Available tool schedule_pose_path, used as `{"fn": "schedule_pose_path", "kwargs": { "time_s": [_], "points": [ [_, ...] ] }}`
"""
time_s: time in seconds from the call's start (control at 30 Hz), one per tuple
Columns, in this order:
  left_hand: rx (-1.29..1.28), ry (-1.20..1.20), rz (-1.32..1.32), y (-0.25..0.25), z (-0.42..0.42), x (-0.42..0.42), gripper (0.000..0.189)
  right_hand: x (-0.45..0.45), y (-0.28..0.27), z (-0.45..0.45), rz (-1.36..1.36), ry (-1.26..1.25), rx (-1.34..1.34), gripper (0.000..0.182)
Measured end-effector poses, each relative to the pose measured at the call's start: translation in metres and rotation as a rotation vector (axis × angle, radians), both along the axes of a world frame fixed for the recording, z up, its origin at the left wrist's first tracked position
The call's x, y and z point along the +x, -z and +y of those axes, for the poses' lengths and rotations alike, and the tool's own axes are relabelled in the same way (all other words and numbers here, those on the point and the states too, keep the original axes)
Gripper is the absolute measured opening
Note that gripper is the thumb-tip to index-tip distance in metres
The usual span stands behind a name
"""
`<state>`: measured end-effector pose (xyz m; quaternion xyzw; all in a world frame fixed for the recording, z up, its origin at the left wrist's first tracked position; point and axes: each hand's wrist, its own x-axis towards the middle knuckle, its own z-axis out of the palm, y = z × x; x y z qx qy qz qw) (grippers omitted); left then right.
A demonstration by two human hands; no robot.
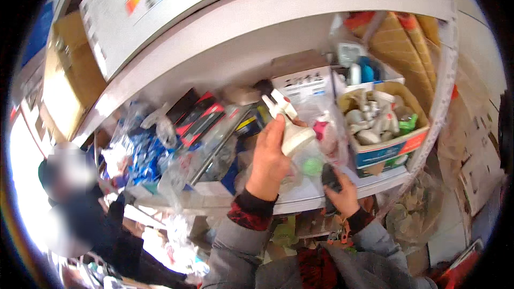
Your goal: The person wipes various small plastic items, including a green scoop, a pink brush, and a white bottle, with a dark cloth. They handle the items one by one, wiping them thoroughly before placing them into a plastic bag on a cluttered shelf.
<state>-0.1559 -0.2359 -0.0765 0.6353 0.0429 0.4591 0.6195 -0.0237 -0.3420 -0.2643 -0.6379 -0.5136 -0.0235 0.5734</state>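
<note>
My left hand [271,158] grips a white plastic fitting [295,134] with a wide round base and two narrow prongs, raised over the shelf; its exact kind is unclear. To its right and lower down, my right hand [343,192] holds a small black object [331,177] by the shelf's front edge. Between the hands lies a clear plastic bag with a round green thing [312,166] in it. An open cardboard box [389,146] of white plastic fittings and a bright green piece stands right of my hands. Behind them is a closed white carton [307,82] bearing writing.
A metal shelf's upper beam [281,12] crosses above my hands. Blue plastic packets [150,160], red-and-black boxes [200,122] and a metal rod [221,144] crowd the shelf's left side. A person in dark clothes [92,224] is at the lower left. Large cardboard [397,44] stands behind at right.
</note>
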Motion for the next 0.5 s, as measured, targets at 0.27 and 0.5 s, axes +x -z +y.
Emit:
{"fn": "schedule_pose_path", "kwargs": {
  "time_s": [0.27,0.5],
  "points": [
    [-0.117,-0.410,0.003,0.044,-0.014,-0.050,0.023,-0.072,-0.126,0.002,-0.102,-0.321,0.287,0.065],
    [0.053,-0.498,-0.083,0.063,-0.013,-0.069,0.023,-0.105,-0.114,0.045,0.208,-0.424,0.212,0.058]
  ]
}}
